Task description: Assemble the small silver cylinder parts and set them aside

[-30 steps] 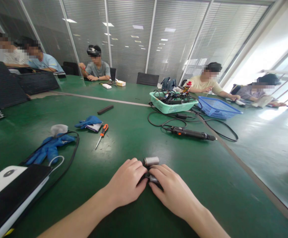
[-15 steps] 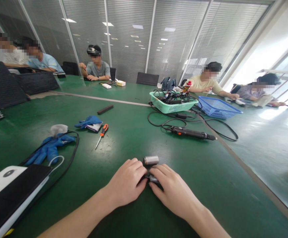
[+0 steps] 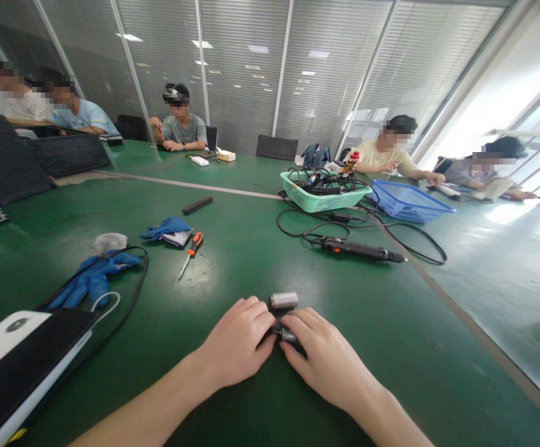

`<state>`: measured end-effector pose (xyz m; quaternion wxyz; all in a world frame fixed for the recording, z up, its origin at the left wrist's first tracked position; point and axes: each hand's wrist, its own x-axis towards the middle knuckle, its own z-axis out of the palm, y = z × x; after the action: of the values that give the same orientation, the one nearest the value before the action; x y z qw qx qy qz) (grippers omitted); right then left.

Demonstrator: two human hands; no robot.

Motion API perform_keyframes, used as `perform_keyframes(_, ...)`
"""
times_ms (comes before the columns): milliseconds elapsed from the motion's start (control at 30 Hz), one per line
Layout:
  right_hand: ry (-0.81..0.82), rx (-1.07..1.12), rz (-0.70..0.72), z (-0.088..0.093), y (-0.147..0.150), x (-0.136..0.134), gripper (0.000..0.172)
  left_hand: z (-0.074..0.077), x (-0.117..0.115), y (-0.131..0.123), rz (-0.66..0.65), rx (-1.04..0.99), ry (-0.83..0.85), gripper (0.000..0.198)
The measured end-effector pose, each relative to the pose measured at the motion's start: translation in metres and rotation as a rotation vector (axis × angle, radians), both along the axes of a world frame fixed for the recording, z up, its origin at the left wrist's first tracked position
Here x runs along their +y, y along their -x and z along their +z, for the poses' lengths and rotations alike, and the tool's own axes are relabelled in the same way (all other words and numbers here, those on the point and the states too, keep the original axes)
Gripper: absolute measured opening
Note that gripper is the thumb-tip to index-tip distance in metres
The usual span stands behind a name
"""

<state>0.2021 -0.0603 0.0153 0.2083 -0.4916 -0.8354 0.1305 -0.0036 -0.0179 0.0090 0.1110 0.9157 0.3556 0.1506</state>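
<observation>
My left hand [image 3: 239,341] and my right hand [image 3: 323,354] meet low over the green table [image 3: 237,273]. Between their closed fingers is a small dark metal cylindrical part [image 3: 287,336], possibly a motor rotor. Its left end is hidden by my left fingers, while its grey body shows under my right fingers. Just beyond my fingertips, a silver metal cylinder [image 3: 285,301] lies on its side, apart from the held part.
An orange-handled screwdriver [image 3: 196,243] and blue gloves [image 3: 95,279] lie left. Ahead right are a corded electric screwdriver [image 3: 363,251], a green basket [image 3: 326,202] of cables and a blue basket [image 3: 414,208]. A white-and-black device [image 3: 37,354] stands near left. Several people sit around.
My hands and the part between them stay practically in place. Across the table, the hand of the person in grey shifts slightly.
</observation>
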Motion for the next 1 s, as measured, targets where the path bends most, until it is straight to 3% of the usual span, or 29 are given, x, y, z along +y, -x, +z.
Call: perform_keyframes(1000, -0.013, -0.003, -0.007, -0.0018, 0.0001, 0.001, 0.021, -0.0002, -0.0001, 0.0007, -0.023, -0.049, -0.005, 0.007)
